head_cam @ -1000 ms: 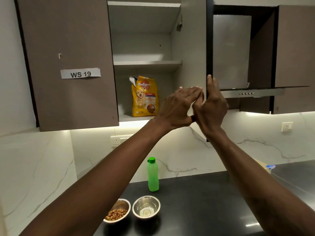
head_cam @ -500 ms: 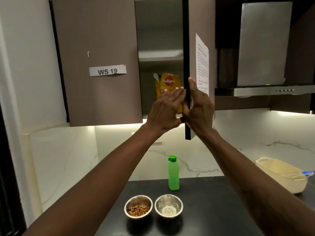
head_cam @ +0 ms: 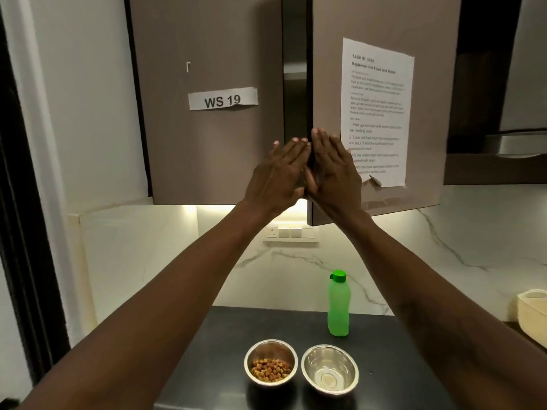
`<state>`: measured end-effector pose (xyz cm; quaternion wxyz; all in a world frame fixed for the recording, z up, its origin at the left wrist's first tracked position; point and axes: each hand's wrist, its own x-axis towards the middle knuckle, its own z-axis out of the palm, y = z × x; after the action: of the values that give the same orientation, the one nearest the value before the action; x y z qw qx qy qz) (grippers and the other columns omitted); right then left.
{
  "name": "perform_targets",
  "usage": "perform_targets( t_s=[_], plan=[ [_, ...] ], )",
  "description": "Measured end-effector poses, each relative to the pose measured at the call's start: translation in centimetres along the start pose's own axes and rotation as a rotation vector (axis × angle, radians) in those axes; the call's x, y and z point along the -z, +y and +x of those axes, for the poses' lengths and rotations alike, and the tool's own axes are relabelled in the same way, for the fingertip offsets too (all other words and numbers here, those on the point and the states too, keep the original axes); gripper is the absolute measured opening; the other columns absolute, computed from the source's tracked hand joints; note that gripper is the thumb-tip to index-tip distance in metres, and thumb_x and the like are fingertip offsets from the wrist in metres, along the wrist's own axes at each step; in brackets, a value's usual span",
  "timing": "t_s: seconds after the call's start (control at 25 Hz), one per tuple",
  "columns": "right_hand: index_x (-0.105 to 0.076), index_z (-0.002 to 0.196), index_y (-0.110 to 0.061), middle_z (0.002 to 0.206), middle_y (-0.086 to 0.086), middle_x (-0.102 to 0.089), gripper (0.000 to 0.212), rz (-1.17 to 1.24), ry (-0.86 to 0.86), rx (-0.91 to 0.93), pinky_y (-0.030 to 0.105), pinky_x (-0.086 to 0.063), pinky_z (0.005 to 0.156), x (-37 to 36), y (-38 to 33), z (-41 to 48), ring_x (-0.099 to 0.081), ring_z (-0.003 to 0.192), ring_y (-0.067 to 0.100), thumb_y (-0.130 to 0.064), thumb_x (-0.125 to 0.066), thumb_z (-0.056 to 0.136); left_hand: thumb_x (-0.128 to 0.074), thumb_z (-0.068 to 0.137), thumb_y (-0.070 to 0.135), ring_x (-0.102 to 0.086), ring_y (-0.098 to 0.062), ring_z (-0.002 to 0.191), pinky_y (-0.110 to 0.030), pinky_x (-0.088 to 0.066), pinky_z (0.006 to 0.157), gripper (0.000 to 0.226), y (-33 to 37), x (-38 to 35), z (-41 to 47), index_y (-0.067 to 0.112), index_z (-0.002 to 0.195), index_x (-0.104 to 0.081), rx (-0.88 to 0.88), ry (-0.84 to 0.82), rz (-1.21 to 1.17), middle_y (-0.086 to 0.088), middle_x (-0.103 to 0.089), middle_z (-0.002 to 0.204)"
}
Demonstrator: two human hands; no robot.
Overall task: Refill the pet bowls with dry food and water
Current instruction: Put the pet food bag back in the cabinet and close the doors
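Fingers [head_cam: 319, 142] of left hand [head_cam: 273, 177] and right hand [head_cam: 336, 170] straight, at edge of ajar cabinet door [head_cam: 379, 22]; interior dark, contents hidden.

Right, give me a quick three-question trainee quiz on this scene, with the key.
1. True or false: the green bottle stands upright with its cap on.
2. Seen from the camera, the kibble bowl sits where, relative to the water bowl? A) to its left B) to its right C) behind it
3. Fill in: the label on the left cupboard door reads ____.
Key: 1 true; 2 A; 3 WS 19.
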<state>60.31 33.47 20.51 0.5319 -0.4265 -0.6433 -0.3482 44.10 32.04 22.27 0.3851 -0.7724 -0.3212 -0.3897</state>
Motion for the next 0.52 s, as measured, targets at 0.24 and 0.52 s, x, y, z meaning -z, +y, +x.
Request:
perform_targets(
  t_s=[0.24,0.52],
  plan=[
    [-0.031,0.161,-0.021,0.167,0.001,-0.029,0.063,-0.025,0.007,0.052,0.051,-0.024,0.125,-6.3,2.1,0.8,-0.02,0.157,0.02,-0.045,-0.046,0.104,-0.075,0.09,0.048,-0.03,-0.03,0.156,-0.047,-0.015,0.128,0.091,-5.1,-4.9,0.5,0.007,0.16,-0.033,-0.012,-0.083,0.078,-0.014,-0.036,0.166],
    [-0.032,0.16,-0.016,0.168,0.005,-0.027,0.057,-0.031,-0.01,0.154,0.048,-0.013,0.128,-12.5,5.3,1.5,-0.017,0.158,0.022,-0.036,-0.041,0.107,-0.063,0.091,0.064,-0.021,-0.028,0.16,-0.05,-0.011,0.13,0.098,-9.1,-9.9,1.6,0.008,0.163,-0.025,-0.002,-0.165,0.165,-0.012,-0.028,0.17]
  ],
)
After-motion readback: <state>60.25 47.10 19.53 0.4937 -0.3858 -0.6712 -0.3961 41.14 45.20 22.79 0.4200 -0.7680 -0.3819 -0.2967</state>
